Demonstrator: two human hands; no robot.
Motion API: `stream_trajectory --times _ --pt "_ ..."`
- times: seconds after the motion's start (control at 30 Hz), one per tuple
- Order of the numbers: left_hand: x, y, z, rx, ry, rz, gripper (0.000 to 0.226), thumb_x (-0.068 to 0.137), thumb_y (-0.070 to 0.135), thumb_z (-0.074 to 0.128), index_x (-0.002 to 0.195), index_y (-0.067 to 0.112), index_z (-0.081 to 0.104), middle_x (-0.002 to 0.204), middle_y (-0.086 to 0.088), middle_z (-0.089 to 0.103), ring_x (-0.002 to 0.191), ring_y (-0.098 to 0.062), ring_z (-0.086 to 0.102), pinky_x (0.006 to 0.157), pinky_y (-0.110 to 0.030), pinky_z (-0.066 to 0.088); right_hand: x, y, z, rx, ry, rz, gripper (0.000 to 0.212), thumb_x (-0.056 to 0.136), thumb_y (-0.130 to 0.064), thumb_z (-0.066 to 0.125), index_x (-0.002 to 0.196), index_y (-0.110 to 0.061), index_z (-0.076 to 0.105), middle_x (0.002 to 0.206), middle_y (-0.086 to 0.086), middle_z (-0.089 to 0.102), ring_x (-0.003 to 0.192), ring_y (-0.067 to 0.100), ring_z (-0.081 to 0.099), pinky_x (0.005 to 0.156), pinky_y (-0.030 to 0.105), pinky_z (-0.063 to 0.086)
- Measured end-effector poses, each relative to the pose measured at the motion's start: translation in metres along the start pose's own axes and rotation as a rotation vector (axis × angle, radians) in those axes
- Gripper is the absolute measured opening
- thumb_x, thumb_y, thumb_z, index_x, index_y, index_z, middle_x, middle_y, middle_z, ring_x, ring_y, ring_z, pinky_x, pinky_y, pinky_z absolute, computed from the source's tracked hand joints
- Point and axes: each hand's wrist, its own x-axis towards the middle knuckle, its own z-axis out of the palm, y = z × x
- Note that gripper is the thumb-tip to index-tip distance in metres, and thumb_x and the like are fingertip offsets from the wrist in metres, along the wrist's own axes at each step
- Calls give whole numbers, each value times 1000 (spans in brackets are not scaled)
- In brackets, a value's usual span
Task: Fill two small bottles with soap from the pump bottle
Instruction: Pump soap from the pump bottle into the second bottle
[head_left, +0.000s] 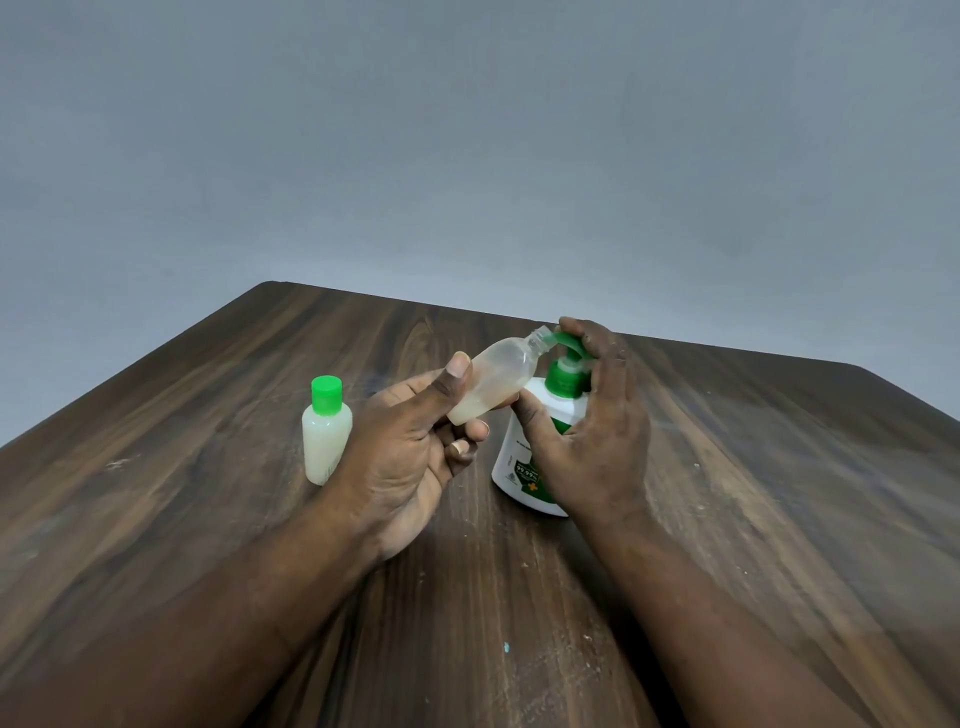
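Note:
My left hand (410, 457) grips an uncapped small translucent bottle (498, 379), tilted so its open neck meets the green nozzle of the pump bottle. A little pale soap sits in its lower end. The white pump bottle (524, 457) with green label stands on the table. My right hand (597, 415) wraps over its green pump head (566, 374), fingers curled on top and thumb against the bottle's shoulder. A second small bottle (326, 431), full of whitish soap and closed with a green cap, stands upright to the left of my left hand.
Everything stands on a dark wooden table (753, 493) whose far edge runs in front of a plain grey wall. A few pale specks mark the wood near the front.

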Motion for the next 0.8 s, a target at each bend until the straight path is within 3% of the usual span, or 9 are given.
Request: stream_trajectory --times 0.13,0.3,0.57,0.7,0.8 --pt "0 0 0 -6 -3 -5 44 95 33 66 122 -1 67 127 -33 65 60 -8 55 50 -16 42 -1 1 0 4 13 -1 71 85 -34 88 143 -12 53 136 -1 61 115 16 64 95 23 51" --pt "-2 -1 -1 -9 7 -8 45 93 32 67 121 -2 67 127 -35 64 60 -9 53 50 -15 42 -3 2 2 -14 50 -16 64 83 -24 90 136 -9 57 126 3 64 109 1 55 93 3 37" --pt "0 0 0 -11 4 -11 42 94 32 67 120 -1 68 120 -31 69 61 -9 54 50 -15 43 -2 0 0 0 12 1 69 86 -38 84 143 -15 52 137 -1 60 113 12 63 94 7 43" --pt "0 0 0 -17 -2 -14 42 93 32 67 119 -1 68 109 -24 73 61 -9 54 50 -15 42 -1 0 0 2 8 4 71 84 -35 87 143 -14 52 137 0 60 113 13 63 94 8 44" --pt "0 0 0 -13 1 -12 41 94 31 67 119 -1 68 117 -31 70 61 -9 54 50 -15 42 -1 0 1 3 27 5 69 83 -29 90 140 -11 55 133 2 62 112 7 60 94 6 42"
